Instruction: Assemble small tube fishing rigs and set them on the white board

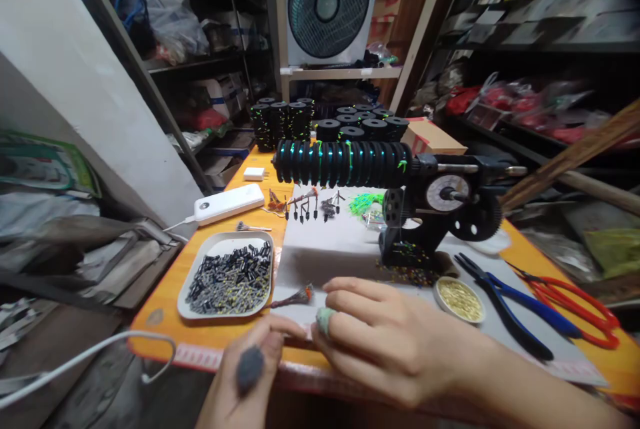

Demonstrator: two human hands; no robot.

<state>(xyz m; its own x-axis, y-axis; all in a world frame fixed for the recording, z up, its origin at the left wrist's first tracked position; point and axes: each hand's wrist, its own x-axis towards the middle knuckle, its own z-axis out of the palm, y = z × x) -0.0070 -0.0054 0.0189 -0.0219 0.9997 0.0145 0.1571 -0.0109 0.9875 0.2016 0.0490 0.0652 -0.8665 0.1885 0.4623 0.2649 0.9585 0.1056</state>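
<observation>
My left hand (253,372) is at the table's front edge, its index finger reaching toward my right hand. A dark grey pad or wrap (250,370) covers part of its thumb. My right hand (385,336) is beside it with the fingers curled, one wearing a pale green wrap (324,321). Both hands look closed, their fingertips almost meeting; anything between them is hidden. Just beyond lies a small bundle of dark strands with an orange tip (300,296). To the left is a white tray (183,306) full of small black, grey and yellowish pieces.
A hand-cranked machine (445,192) carries a ribbed black roller (345,164). On the right are a dish (437,296) of gold bits, blue-handled pliers (520,309) and red-handled scissors (575,309). A white power bank (230,204) and black spools (285,126) stand farther back.
</observation>
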